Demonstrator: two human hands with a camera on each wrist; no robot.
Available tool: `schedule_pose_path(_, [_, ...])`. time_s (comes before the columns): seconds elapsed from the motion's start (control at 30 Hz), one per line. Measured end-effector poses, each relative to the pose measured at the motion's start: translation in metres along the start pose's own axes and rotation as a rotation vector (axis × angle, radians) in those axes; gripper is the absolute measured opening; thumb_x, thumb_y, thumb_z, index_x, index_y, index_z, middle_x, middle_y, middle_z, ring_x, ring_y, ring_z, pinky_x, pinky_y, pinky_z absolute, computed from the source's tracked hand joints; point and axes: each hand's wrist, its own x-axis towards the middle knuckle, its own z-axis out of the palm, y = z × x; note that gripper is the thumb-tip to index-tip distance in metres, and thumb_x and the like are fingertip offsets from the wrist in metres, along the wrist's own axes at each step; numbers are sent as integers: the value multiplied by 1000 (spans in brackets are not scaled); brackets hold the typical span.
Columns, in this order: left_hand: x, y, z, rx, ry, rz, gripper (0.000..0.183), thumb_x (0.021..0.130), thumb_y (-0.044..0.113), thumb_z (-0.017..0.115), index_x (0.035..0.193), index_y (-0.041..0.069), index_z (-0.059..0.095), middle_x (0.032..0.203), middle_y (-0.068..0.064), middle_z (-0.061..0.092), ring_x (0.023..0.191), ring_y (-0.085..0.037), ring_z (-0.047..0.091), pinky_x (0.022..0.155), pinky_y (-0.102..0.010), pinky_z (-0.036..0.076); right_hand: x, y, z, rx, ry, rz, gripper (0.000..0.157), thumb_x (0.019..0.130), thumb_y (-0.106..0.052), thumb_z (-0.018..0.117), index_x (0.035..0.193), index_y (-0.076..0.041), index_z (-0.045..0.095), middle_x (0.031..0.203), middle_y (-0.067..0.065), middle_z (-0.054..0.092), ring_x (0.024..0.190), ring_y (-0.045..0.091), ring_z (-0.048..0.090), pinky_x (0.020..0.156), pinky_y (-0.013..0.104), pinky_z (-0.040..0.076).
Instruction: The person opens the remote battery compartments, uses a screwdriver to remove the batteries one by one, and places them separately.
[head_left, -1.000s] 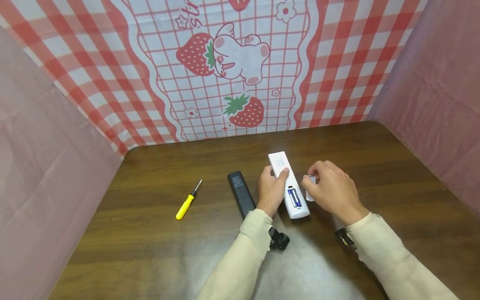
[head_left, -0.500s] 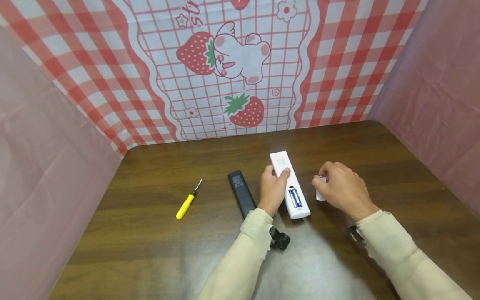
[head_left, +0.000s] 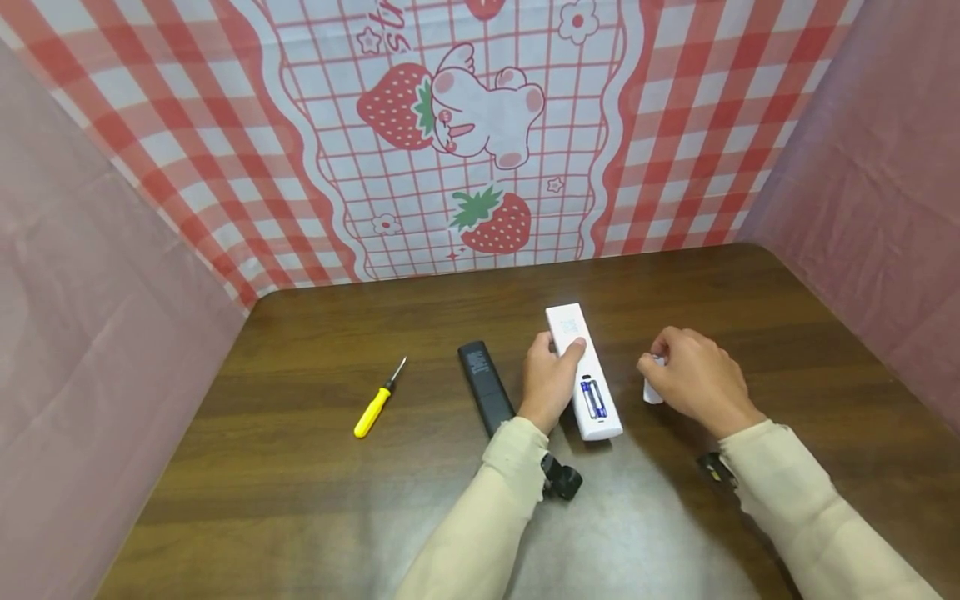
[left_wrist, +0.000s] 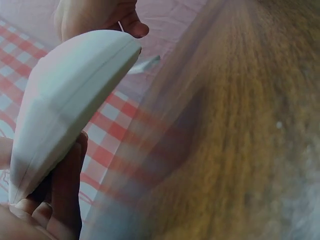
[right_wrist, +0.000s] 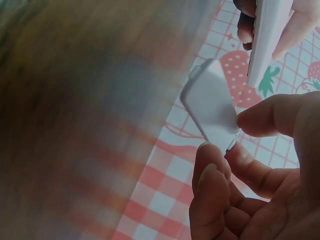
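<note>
My left hand grips a white remote control by its middle, thumb over its back. The remote's battery compartment faces up at the near end, uncovered, with blue-and-silver batteries inside. Seen from the left wrist, the remote rises above the table between thumb and fingers. To its right, my right hand pinches a small white battery cover between thumb and fingertips. The right wrist view shows the cover tilted, apart from the remote.
A black remote control lies on the brown wooden table, its near end hidden behind the left wrist. Farther left lies a screwdriver with a yellow handle. A strawberry-print cloth hangs behind the table, with pink cloth at the sides.
My right hand has moved to the right with the battery cover, away from the white remote. The left hand and the white remote have shifted slightly right.
</note>
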Motion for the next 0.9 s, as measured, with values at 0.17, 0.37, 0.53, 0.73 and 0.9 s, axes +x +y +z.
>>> schedule_pose_path(0.17, [-1,0,1,-4,-10,5,27,92,22,70,112,4,64,78,-2,65,66,-14,64,67,-34,54,1,3,0,-14,-17,9,25,87,-27,62,96,-4,65,91,15,65,76,31,60,58,49,46])
schedule_pose_path(0.37, [-2,0,2,-14,-21,0,27,92,22,70,112,4,64,78,-2,66,66,-14,64,67,-34,54,4,8,3,-19,-43,24,26,87,-28,62,97,-4,65,91,15,65,76,32,60,57,48,46])
schedule_pose_path(0.53, [-1,1,2,-18,-28,4,28,92,23,70,113,4,64,79,-2,66,67,-14,64,68,-34,55,8,18,2,-16,-69,50,25,88,-27,61,97,-4,65,92,15,66,76,32,60,54,45,44])
schedule_pose_path(0.73, [0,2,0,-26,-29,-7,29,93,23,70,114,5,63,80,-2,66,68,-15,65,68,-35,55,12,28,2,-17,-158,74,28,91,-29,59,99,-3,65,93,14,66,75,30,58,54,41,43])
schedule_pose_path(0.9, [1,1,0,-33,-28,-9,29,92,24,70,114,5,63,79,-2,66,67,-15,65,68,-35,55,15,32,0,-26,-238,103,27,92,-31,58,98,-5,64,89,11,64,74,29,56,56,40,41])
